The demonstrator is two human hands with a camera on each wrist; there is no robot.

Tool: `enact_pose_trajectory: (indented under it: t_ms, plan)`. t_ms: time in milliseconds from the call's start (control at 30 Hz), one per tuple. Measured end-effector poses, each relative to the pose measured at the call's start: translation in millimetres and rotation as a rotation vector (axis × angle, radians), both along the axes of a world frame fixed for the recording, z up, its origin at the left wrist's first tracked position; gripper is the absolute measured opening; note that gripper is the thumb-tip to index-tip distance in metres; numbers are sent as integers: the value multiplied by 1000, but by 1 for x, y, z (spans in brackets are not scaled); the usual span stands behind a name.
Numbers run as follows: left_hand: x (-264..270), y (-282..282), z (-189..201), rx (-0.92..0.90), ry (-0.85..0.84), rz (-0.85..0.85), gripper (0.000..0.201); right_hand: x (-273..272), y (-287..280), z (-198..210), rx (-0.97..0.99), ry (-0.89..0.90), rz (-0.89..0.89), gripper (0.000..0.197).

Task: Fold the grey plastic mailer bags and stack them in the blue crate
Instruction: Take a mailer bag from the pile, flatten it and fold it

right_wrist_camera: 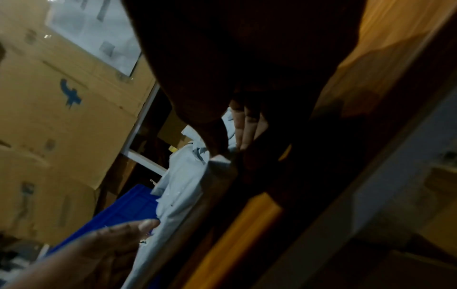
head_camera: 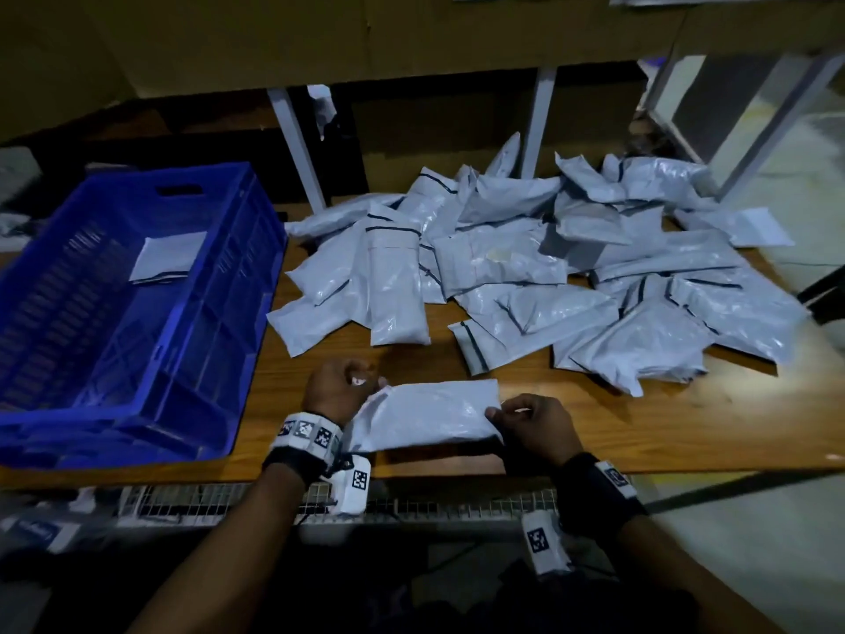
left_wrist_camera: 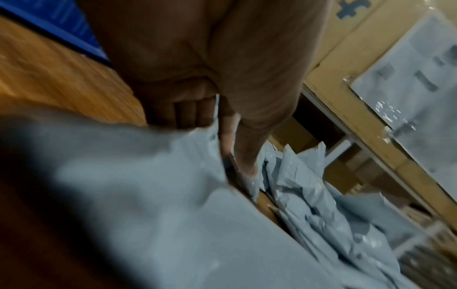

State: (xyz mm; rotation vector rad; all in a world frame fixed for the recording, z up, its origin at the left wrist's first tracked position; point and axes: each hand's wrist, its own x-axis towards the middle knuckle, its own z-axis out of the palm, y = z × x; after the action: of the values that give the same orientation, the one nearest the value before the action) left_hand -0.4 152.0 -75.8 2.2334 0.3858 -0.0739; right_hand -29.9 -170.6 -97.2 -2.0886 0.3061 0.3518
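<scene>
A grey mailer bag [head_camera: 430, 416] lies flat near the table's front edge, held at both ends. My left hand [head_camera: 340, 388] pinches its left end, fingers curled round the plastic [left_wrist_camera: 202, 125]. My right hand [head_camera: 526, 423] pinches the right edge between thumb and fingers [right_wrist_camera: 222, 154]. The blue crate [head_camera: 137, 359] stands at the left with one folded grey bag [head_camera: 167, 256] lying inside. A heap of loose grey mailer bags [head_camera: 526, 267] covers the middle and right of the table.
The wooden table [head_camera: 640, 432] shows bare wood right of my hands. Cardboard boxes [head_camera: 411, 34] and grey metal rack legs [head_camera: 297, 144] stand behind the heap. A wire mesh shelf [head_camera: 219, 501] runs under the front edge.
</scene>
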Motion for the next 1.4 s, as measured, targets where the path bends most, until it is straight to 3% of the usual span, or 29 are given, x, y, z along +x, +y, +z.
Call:
enact_pose_trajectory:
  t_ms: [67,133,200,300,367,500,800,1067,1400]
  plan:
    - [-11,-5,-2,158,-146,-8,34,-3,7,1,-120,-26,7,36]
    - [-29,-26,-7,260,-350,-121,33,-8,14,7,-299,-65,29,48]
    - [-47,-58,-12,358,-452,-266,39,-14,23,14,-506,-235,52,44]
    - [-55,-94,-30,565,-384,-449,54,-13,41,10,-524,-618,232,36]
    - [-55,-103,-38,676,-290,-528,63,-7,52,-10,-503,-698,404,46]
    - [-51,-103,-53,769,-136,-637,71,-2,64,-41,-592,-628,589,55]
    - [-49,-100,-52,710,-95,-676,77,-1,60,-51,-644,-640,609,56]
    - [-49,-102,-53,690,-151,-627,69,-1,61,-55,-615,-647,600,57]
    - [-47,-105,-45,728,-69,-634,73,1,63,-50,-620,-595,605,59]
